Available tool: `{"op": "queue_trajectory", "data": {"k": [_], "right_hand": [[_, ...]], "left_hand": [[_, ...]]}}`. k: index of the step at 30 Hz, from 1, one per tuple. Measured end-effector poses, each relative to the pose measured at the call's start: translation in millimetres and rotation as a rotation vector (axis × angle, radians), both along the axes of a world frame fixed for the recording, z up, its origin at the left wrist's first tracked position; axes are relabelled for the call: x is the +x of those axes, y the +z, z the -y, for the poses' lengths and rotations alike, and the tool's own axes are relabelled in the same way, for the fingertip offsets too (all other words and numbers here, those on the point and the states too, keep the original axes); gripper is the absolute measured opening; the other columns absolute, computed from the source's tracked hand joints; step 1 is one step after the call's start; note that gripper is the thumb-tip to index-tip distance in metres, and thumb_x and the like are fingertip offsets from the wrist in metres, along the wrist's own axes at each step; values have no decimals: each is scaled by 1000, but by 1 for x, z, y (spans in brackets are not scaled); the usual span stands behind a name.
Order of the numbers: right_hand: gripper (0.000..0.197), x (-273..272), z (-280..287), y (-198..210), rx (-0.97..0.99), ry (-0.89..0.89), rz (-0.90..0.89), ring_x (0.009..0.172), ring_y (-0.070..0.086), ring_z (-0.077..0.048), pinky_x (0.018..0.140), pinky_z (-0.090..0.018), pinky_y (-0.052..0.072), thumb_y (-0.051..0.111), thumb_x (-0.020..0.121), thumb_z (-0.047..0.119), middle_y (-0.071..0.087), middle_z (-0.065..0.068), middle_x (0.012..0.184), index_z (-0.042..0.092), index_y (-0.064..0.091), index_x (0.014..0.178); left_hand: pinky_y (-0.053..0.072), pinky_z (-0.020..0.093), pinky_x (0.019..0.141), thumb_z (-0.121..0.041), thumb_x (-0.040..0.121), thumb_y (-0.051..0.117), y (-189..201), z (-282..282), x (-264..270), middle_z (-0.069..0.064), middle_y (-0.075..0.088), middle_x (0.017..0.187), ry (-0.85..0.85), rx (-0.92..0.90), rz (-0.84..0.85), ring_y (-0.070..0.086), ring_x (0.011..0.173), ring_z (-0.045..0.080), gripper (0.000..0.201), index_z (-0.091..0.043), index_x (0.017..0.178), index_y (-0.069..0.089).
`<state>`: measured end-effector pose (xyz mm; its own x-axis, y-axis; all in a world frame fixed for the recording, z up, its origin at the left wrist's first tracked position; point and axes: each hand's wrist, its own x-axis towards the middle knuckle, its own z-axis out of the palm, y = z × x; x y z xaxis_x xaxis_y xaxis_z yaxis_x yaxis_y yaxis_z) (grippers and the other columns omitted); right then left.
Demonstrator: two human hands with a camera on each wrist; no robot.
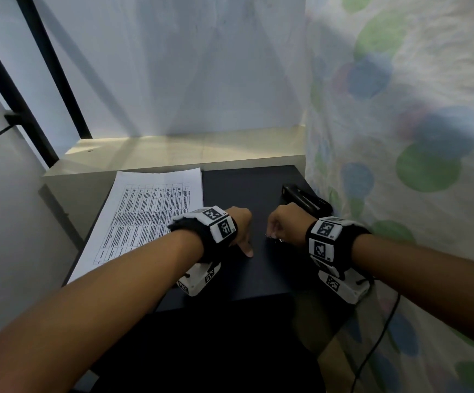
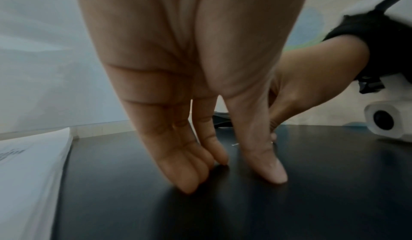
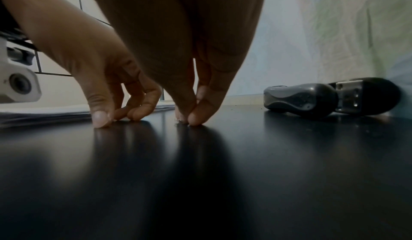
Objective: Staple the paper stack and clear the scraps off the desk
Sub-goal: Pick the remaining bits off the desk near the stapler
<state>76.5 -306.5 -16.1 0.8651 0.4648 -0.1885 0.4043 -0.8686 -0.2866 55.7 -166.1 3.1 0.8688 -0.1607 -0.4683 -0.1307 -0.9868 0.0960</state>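
Observation:
A printed paper stack (image 1: 150, 214) lies on the left of the black desk (image 1: 244, 188); its edge shows in the left wrist view (image 2: 29, 173). A black and grey stapler (image 1: 303, 199) (image 3: 312, 99) lies at the back right. My right hand (image 1: 274, 236) (image 3: 188, 120) pinches thumb and finger together on a tiny metal scrap (image 3: 181, 124) on the desk. A few centimetres to its left, my left hand (image 1: 244, 242) (image 2: 238, 176) touches the desk with its fingertips and thumb and holds nothing. Another small scrap (image 2: 235, 144) lies between the hands.
A pale shelf (image 1: 187, 151) runs behind the desk below a white wall. A cloth with coloured dots (image 1: 400, 137) hangs along the right side. A black cable (image 1: 377, 344) drops from the right wrist. The desk's front edge (image 1: 258, 297) is just behind the wrists.

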Motion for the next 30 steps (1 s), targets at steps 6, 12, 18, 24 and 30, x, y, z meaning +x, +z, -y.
{"op": "queue_trajectory", "data": {"k": [6,12,18,24,30], "right_hand": [[19,-2,-2,-1,-40,6,-14,104,64,-23,88,-26,49,56,88,4,70,-8,110,8,70,100],[11,7,16,7,165,-79,-119,64,58,-5,68,-18,47,58,88,8,66,2,79,10,69,88],[9,15,35,15,298,-134,-107,59,58,-7,74,-23,48,58,88,7,60,4,63,8,67,87],[29,19,38,5,266,-163,-90,50,58,1,77,-25,49,58,87,8,60,6,58,25,57,64],[30,20,44,3,316,-181,-110,56,59,-7,83,-31,51,58,86,6,60,4,57,25,56,63]], "left_hand": [[52,34,89,-32,75,77,0,0,1,6,58,87,-5,-3,3,66,93,29,51,-2,113,64],[52,35,92,-39,71,77,-4,0,4,12,67,115,-1,1,55,64,107,29,59,-3,116,62],[52,34,92,-34,73,77,-6,12,13,9,67,119,-21,-92,90,64,109,27,53,-6,116,64],[52,39,94,-30,75,76,-10,35,19,13,66,118,-33,-93,126,63,108,30,50,-3,115,63],[55,39,91,-13,76,74,-8,45,24,14,70,112,9,-149,143,66,103,30,29,-6,104,70]]}}
